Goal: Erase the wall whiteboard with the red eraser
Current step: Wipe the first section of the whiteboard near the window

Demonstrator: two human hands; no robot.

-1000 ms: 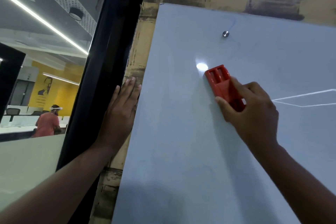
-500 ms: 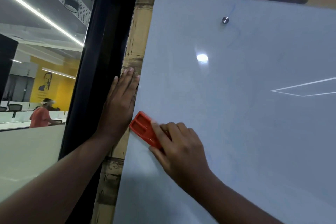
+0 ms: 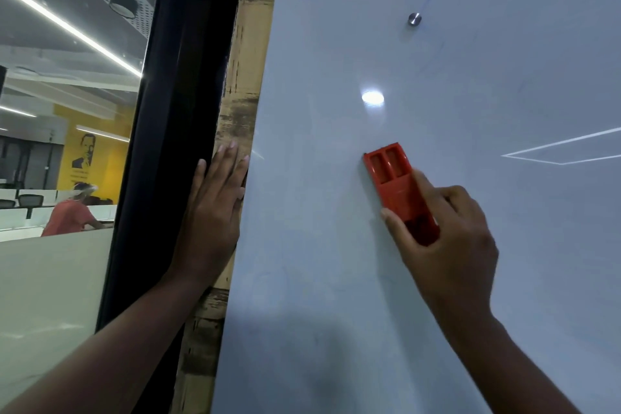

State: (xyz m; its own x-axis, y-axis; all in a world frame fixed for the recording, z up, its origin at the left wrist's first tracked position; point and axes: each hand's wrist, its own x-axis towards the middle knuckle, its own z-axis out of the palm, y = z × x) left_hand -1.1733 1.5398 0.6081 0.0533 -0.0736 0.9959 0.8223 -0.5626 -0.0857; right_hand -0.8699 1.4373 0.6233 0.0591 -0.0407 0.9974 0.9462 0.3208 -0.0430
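Eraser (image 3: 400, 190) flat against our whiteboard (image 3: 504, 245), our right hand (image 3: 450, 245) pinching its lower end, our left hand (image 3: 211, 212) spread flat on the wall strip (image 3: 242, 77) left of the board.

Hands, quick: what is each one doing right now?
Left hand: open, fingers straight, flat against the wall beside the whiteboard.
Right hand: holding the red eraser against the whiteboard.

Red eraser (image 3: 395, 183) flat against whiteboard (image 3: 336, 279)
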